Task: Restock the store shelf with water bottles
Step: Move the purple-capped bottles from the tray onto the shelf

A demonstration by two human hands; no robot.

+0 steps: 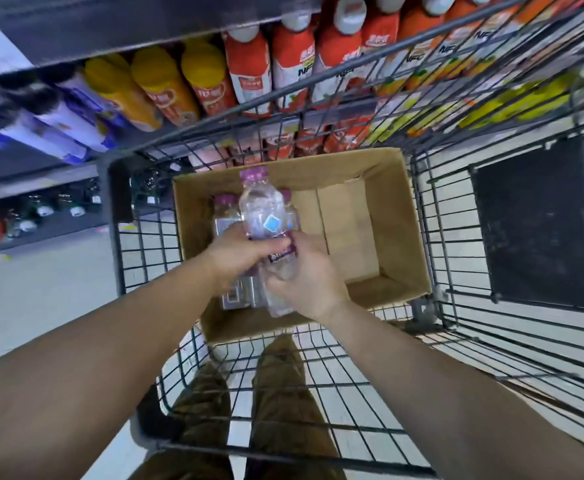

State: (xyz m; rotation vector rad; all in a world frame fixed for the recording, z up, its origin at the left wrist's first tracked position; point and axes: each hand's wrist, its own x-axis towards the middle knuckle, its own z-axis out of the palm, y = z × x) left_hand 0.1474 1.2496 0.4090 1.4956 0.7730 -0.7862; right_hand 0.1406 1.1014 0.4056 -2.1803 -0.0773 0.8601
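Clear plastic water bottle (261, 207) with a purple cap sits above an open cardboard box (392, 216) in a wire cart (432, 244); the left hand (238, 252) curls round its middle and the right hand (306, 275) grips its base. More purple-capped bottles (226, 216) lie in the box's left side, and juice bottles (249, 71) line the store shelf (117, 32) ahead.

left hand (237, 254): fingers curled, gripping | right hand (306, 275): fingers curled, gripping | both forearms extended forward
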